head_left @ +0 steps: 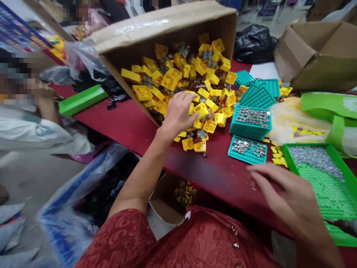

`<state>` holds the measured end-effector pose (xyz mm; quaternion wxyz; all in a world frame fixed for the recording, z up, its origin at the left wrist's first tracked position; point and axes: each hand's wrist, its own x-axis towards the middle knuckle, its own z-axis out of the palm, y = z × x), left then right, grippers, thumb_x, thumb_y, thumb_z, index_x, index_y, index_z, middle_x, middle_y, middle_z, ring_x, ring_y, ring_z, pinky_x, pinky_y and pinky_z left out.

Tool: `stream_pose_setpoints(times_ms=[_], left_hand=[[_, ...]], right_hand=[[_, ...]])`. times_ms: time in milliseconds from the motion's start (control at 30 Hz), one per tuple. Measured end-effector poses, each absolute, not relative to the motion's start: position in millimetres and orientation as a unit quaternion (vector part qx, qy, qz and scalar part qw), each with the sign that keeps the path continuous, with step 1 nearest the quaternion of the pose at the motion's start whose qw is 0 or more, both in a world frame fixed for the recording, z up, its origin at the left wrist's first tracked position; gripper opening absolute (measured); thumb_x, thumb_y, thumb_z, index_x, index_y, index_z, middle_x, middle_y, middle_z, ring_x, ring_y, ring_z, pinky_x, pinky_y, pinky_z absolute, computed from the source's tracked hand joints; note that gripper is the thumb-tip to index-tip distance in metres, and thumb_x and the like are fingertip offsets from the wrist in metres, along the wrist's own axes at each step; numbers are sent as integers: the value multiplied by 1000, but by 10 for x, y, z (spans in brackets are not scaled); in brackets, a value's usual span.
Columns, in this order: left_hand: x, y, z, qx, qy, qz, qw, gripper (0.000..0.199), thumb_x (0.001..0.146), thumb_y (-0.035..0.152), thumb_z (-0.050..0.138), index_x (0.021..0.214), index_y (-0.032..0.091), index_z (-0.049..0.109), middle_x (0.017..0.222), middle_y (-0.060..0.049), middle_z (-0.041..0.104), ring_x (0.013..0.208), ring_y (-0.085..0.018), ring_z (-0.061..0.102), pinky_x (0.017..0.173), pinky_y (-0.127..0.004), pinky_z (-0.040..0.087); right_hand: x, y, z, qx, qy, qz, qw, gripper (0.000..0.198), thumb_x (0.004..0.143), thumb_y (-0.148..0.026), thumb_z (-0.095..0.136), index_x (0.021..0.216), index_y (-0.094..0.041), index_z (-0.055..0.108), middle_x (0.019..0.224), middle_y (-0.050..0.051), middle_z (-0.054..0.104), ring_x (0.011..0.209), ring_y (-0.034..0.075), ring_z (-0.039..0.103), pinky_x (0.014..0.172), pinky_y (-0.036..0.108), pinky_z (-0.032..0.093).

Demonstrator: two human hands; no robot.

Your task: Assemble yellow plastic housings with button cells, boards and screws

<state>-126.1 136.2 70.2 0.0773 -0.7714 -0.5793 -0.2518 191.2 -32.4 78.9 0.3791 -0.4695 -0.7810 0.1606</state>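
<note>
My left hand [180, 111] reaches to the near edge of a heap of yellow plastic housings [170, 78] that spills from a tipped cardboard box [167, 22]. Its thumb stands apart from the fingers, with a yellow housing [200, 110] just beyond them. Some housings have small circuit boards and wires attached. My right hand [290, 197] hovers over the red table top [217, 178], slightly blurred, its fingers loosely bent with nothing seen in them. Close by lies a teal tray [237, 158] with silver button-like discs. Behind it a stack of teal trays [251, 130] carries more discs.
At right a green tray [284, 149] holds many small metal pieces. Below the table edge are a box of yellow parts [164, 201] and a lined bin of black pieces [97, 201]. A green channel [83, 100] lies at left, near another person's sleeve [41, 130].
</note>
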Motion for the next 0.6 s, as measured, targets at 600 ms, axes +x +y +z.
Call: stream_pose_setpoints(times_ms=[600], left_hand=[[-1146,1132,426,-746,-563,-346,82,51,81,18,80,130,27,67,135,-13,78,155,-42,53,134,-77,22]], right_hand=[[693,1240,130,-561,-778,-35,279,17,94,-17,54,99,-16,70,106,18,70,107,34,55,90,49,46]])
